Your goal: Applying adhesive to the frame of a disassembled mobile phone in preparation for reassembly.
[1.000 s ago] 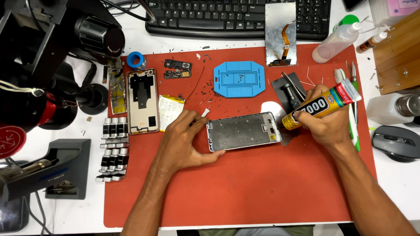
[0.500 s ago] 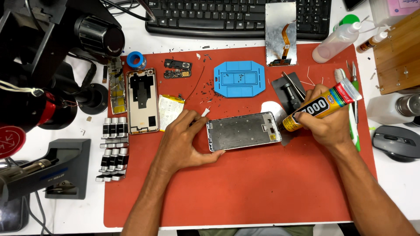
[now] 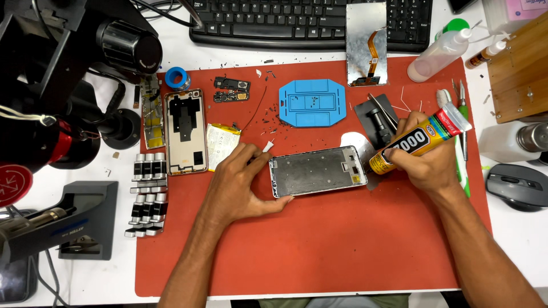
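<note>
Head view: left hand point(image 3: 237, 185) pins the phone frame point(image 3: 318, 170) flat; right hand point(image 3: 425, 162), closed around the glue tube point(image 3: 419, 140), angles its nozzle to the frame's near edge.

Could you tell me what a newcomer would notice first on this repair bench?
First, the red mat mid-desk, where the left hand steadies a bare phone frame while the right hand holds a black-and-yellow glue tube with its nozzle at the frame's right edge. Next, the bright blue fixture pad above them, and the black microscope at far left.
</note>
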